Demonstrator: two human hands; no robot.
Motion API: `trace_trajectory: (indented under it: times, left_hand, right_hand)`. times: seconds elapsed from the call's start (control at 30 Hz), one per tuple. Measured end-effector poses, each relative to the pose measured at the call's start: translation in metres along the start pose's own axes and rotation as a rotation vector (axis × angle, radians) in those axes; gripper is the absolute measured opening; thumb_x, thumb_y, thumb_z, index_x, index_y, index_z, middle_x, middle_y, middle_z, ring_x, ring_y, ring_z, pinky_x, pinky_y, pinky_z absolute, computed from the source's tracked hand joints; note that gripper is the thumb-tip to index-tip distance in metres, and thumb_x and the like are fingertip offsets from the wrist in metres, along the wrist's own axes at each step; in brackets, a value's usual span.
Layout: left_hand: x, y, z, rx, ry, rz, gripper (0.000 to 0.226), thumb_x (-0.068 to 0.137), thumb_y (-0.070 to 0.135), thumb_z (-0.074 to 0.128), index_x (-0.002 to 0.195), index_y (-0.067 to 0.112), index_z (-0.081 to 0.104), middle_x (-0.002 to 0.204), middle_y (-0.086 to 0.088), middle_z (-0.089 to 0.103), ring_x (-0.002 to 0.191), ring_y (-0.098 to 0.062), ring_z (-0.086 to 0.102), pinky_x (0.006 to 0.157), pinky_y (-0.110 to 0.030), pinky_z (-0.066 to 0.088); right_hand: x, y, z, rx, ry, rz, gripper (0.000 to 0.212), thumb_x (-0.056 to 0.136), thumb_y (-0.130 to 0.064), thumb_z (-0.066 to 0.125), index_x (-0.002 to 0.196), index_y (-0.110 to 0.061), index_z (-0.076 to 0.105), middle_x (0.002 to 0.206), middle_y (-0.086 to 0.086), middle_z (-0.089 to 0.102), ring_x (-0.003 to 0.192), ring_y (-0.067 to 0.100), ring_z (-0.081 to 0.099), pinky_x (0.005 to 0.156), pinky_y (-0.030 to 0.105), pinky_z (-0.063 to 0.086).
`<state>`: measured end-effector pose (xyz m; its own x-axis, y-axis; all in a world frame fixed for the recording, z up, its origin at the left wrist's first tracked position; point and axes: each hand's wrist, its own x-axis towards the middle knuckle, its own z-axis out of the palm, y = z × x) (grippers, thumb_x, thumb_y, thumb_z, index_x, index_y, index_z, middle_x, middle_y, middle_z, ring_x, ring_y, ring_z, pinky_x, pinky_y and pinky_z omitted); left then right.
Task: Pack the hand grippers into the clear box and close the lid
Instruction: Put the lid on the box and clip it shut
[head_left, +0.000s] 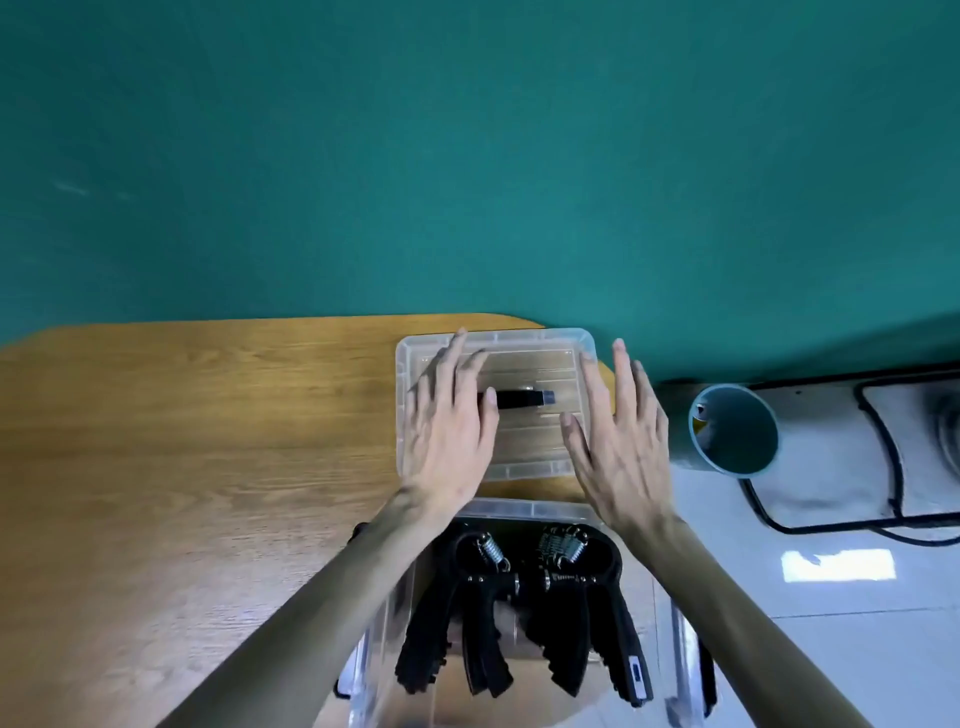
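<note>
Head view: both hands reach over the clear lid (524, 457) lying on the table (208, 415), left hand (449, 431) and right hand (618, 441) with grip apart, fingers straight. Black grippers (519, 608) sit inside the open box (670, 623) nearer the person.

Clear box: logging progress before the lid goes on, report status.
Both hands open, left hand and right hand over the lid. Hand grippers inside the clear box. Lid lies on the table beyond it, nothing blocking.

No text, label, brand or number can be read on anything in view.
</note>
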<state>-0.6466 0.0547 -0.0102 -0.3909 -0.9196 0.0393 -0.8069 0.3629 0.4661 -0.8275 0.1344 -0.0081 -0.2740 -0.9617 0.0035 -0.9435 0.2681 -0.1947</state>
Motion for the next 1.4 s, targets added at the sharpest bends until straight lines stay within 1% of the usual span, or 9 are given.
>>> trace_trajectory:
  times: [0.17, 0.33, 0.47, 0.53, 0.73, 0.9, 1.13, 1.3, 1.4]
  left_hand:
    - [0.047, -0.034, 0.020, 0.122, -0.083, -0.058, 0.050, 0.104, 0.035, 0.031, 0.147, 0.012, 0.039, 0.165, -0.011, 0.022, 0.135, -0.036, 0.043, 0.107, -0.054, 0.040]
    - [0.061, -0.070, 0.066, 0.230, -0.264, -0.155, 0.058, 0.103, 0.048, 0.026, 0.152, 0.017, 0.029, 0.168, -0.007, 0.006, 0.145, -0.034, 0.029, 0.110, -0.054, 0.038]
    - [0.047, -0.102, 0.108, 0.220, -0.361, -0.222, 0.071, 0.103, 0.056, 0.022, 0.161, 0.022, 0.000, 0.167, -0.002, -0.022, 0.153, -0.038, -0.005, 0.124, -0.056, 0.006]
    - [0.039, -0.112, 0.118, 0.193, -0.356, -0.217, 0.076, 0.101, 0.061, 0.016, 0.160, 0.023, -0.011, 0.165, -0.001, -0.029, 0.150, -0.034, -0.025, 0.121, -0.053, -0.012]
    - [0.039, -0.116, 0.124, 0.167, -0.331, -0.204, 0.077, 0.101, 0.062, 0.021, 0.160, 0.025, -0.013, 0.165, 0.000, -0.026, 0.140, -0.023, -0.045, 0.116, -0.048, -0.022]
    - [0.037, -0.119, 0.128, 0.127, -0.418, -0.216, 0.080, 0.095, 0.069, 0.017, 0.160, 0.030, -0.011, 0.167, 0.006, -0.023, 0.150, -0.043, -0.018, 0.120, -0.060, -0.001]
    - [0.042, -0.111, 0.123, 0.106, -0.368, -0.168, 0.081, 0.093, 0.069, 0.028, 0.161, 0.028, 0.012, 0.168, 0.005, -0.018, 0.148, -0.040, -0.011, 0.120, -0.066, 0.009]
    - [0.049, -0.105, 0.124, 0.159, -0.317, -0.146, 0.083, 0.090, 0.073, 0.032, 0.159, 0.029, 0.023, 0.167, 0.008, -0.018, 0.144, -0.048, 0.007, 0.115, -0.061, 0.025]
    - [0.054, -0.099, 0.123, 0.183, -0.253, -0.148, 0.081, 0.090, 0.072, 0.038, 0.159, 0.033, 0.022, 0.168, 0.008, -0.010, 0.129, -0.040, 0.018, 0.102, -0.052, 0.037]
  right_hand:
    - [0.058, 0.032, 0.026, -0.034, -0.015, 0.015, 0.060, 0.102, -0.036, 0.043, 0.156, -0.018, 0.023, 0.165, 0.016, 0.013, 0.142, 0.041, 0.028, 0.106, 0.054, 0.037]
    - [0.085, 0.051, 0.076, -0.045, -0.179, -0.023, 0.060, 0.102, -0.042, 0.034, 0.156, -0.020, 0.020, 0.165, 0.016, 0.012, 0.142, 0.044, 0.028, 0.106, 0.057, 0.040]
    - [0.089, 0.067, 0.115, -0.054, -0.317, -0.077, 0.067, 0.103, -0.055, 0.021, 0.159, -0.026, -0.001, 0.167, 0.010, -0.010, 0.151, 0.043, 0.006, 0.119, 0.056, 0.021]
    - [0.089, 0.074, 0.129, -0.077, -0.349, -0.107, 0.069, 0.102, -0.059, 0.015, 0.158, -0.029, -0.011, 0.165, 0.009, -0.019, 0.151, 0.043, -0.002, 0.123, 0.054, 0.014]
    - [0.086, 0.088, 0.150, -0.108, -0.442, -0.155, 0.073, 0.095, -0.063, -0.006, 0.157, -0.025, -0.016, 0.163, 0.011, -0.025, 0.152, 0.039, -0.009, 0.122, 0.055, 0.011]
    - [0.086, 0.074, 0.157, 0.020, -0.412, -0.065, 0.066, 0.097, -0.064, 0.011, 0.158, -0.039, 0.002, 0.167, 0.008, -0.013, 0.153, 0.037, -0.007, 0.119, 0.065, 0.007]
    - [0.078, 0.064, 0.160, 0.057, -0.353, 0.058, 0.062, 0.092, -0.073, 0.017, 0.151, -0.057, 0.011, 0.168, -0.003, -0.003, 0.151, 0.043, 0.000, 0.117, 0.065, 0.010]
    - [0.078, 0.064, 0.159, 0.106, -0.286, 0.107, 0.063, 0.090, -0.073, 0.023, 0.151, -0.055, 0.022, 0.168, -0.008, 0.002, 0.150, 0.045, 0.005, 0.115, 0.065, 0.015]
    - [0.082, 0.061, 0.154, 0.109, -0.227, 0.138, 0.062, 0.091, -0.070, 0.032, 0.149, -0.050, 0.032, 0.167, -0.008, 0.009, 0.145, 0.048, 0.015, 0.113, 0.064, 0.021]
